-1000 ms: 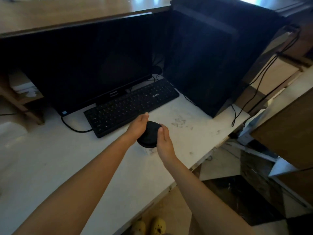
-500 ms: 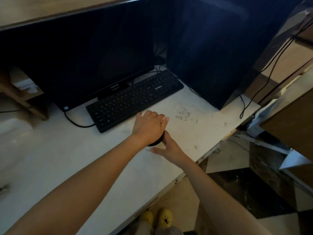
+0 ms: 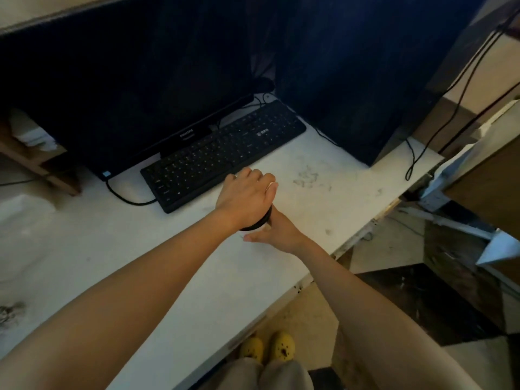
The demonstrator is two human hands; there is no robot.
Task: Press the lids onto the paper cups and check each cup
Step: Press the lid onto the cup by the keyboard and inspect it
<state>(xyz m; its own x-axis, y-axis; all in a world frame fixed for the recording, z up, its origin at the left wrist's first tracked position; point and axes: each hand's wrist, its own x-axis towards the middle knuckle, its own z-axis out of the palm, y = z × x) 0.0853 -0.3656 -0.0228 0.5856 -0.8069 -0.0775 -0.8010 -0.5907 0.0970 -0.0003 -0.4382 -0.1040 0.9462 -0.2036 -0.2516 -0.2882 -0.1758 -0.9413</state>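
A black lid [image 3: 259, 221] sits on top of a paper cup [image 3: 266, 227] on the white desk [image 3: 157, 277], just in front of the keyboard. My left hand [image 3: 244, 198] lies palm-down over the lid and covers most of it, fingers bent over its far rim. My right hand [image 3: 277, 234] grips the cup from the near right side, below the lid, with the thumb pointing left. Only a sliver of the cup's pale wall shows; the rest is hidden by both hands.
A black keyboard [image 3: 225, 153] lies just behind the cup, in front of a dark monitor [image 3: 126, 80]. A black computer tower [image 3: 351, 66] stands at the right, with cables [image 3: 411, 161] hanging by the desk's right edge. Bare desk surface extends to the left and front.
My left hand has moved from the lid's side to lie on top of it. My right hand has dropped down to the cup's side. The cup stays in place.
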